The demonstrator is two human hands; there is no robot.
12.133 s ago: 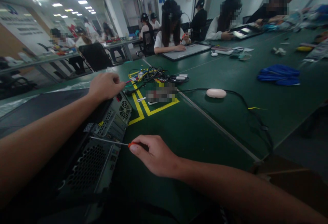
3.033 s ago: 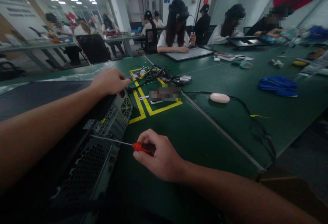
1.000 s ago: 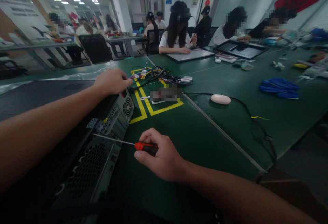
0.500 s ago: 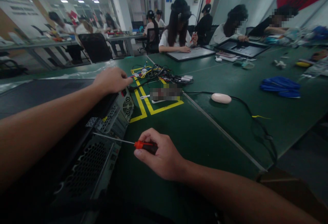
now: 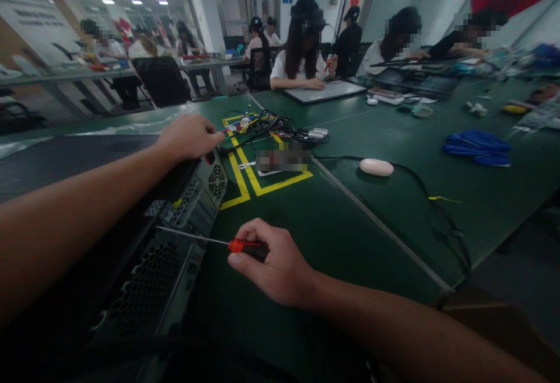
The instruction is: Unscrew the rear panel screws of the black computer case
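A black desktop computer case (image 5: 144,211) lies on its side at the left, its perforated metal back panel facing right. My left hand (image 5: 191,136) grips the case's far rear corner with bent fingers; some fingertips are hidden. In my right hand (image 5: 275,260) is a screwdriver (image 5: 236,246) with a red and black handle, pinched between thumb and fingers. Its long thin shaft points left, and the tip meets the back panel near the upper edge. Whether a screw sits under the tip is too small to tell.
Beyond the case, a tangle of cables (image 5: 273,123) lies by yellow tape marks (image 5: 284,182) on the green table (image 5: 324,225). A pale oval object (image 5: 376,167), a black cord and a blue bundle (image 5: 476,148) are to the right. Several people work across the table.
Both my hands and the screwdriver stay nearly in place; the view shifts very slightly. Across the table, a co-worker's dark panel has moved and looks blurred.
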